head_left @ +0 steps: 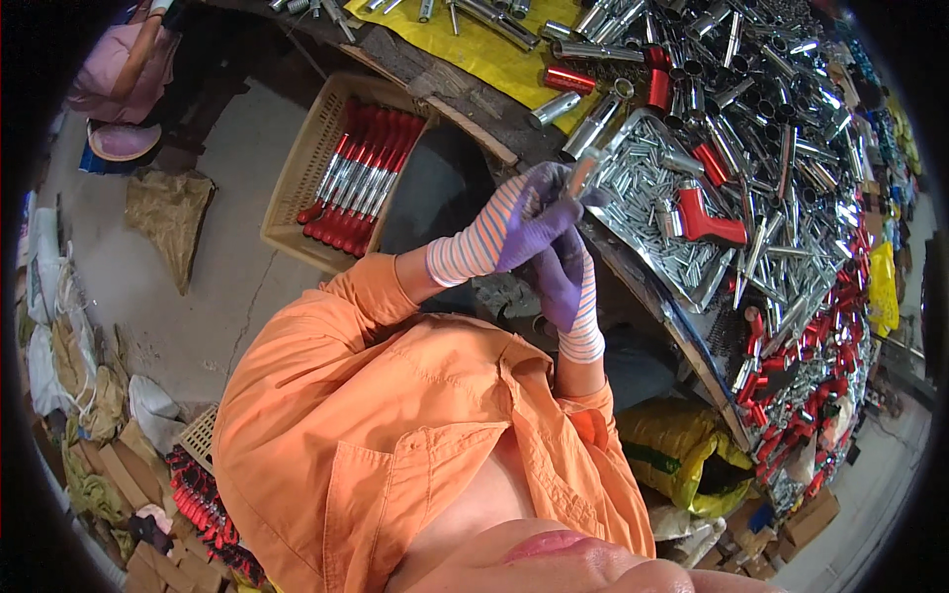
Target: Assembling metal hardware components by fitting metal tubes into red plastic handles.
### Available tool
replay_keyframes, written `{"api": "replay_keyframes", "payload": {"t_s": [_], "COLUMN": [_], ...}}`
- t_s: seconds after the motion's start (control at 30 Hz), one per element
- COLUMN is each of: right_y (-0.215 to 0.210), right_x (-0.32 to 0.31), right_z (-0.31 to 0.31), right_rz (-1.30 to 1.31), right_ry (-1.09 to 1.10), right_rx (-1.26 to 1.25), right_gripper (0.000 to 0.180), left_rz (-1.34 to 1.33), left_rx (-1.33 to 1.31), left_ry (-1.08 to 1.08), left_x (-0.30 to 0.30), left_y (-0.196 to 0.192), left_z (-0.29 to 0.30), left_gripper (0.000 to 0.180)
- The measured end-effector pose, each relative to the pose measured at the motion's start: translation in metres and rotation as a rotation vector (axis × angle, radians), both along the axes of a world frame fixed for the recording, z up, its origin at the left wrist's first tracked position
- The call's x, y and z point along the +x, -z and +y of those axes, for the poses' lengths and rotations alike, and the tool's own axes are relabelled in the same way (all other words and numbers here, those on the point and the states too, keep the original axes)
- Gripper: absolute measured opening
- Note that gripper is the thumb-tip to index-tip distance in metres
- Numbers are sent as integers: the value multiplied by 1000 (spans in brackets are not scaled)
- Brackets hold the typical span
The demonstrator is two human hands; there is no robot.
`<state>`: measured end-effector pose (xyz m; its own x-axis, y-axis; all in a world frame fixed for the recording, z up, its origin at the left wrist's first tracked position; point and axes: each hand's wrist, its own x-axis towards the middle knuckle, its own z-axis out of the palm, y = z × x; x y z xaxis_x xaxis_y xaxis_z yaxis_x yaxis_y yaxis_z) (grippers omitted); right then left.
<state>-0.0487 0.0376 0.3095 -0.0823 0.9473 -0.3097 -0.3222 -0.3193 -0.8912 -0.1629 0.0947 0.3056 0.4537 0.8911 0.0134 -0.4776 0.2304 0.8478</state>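
Observation:
Both hands wear purple gloves with striped cuffs and meet at the table's near edge. My left hand [534, 219] is closed, with a small metal piece [581, 176] sticking up from its fingertips; the lower part of the piece is hidden. Just below, my right hand [561, 282] is closed against the left one, and what it grips is concealed. Beyond the fingers lies a metal tray [700, 295] full of small silvery pins [633, 193]. A red pistol-shaped handle [707, 219] with a silver collar rests on the pins.
Metal tubes [736, 79] and red handles [820, 366] are heaped across the table. Left of me, a beige plastic crate [287, 188] holds rows of red-and-silver tools [366, 168]. A yellow sack [682, 455] stands beneath the table edge. Another person [124, 69] is at the far left.

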Motion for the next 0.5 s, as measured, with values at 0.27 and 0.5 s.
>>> {"api": "replay_keyframes", "payload": {"t_s": [0.27, 0.5], "right_y": [8, 12], "right_x": [69, 95], "right_z": [-24, -38], "right_rz": [-264, -642], "right_ry": [392, 384], "right_rx": [95, 318], "right_gripper": [23, 16], "left_rz": [263, 1665], "left_rx": [459, 627], "left_ry": [242, -534], "left_x": [-13, -28], "left_y": [-2, -8], "left_z": [43, 259], "left_gripper": [33, 24]}}
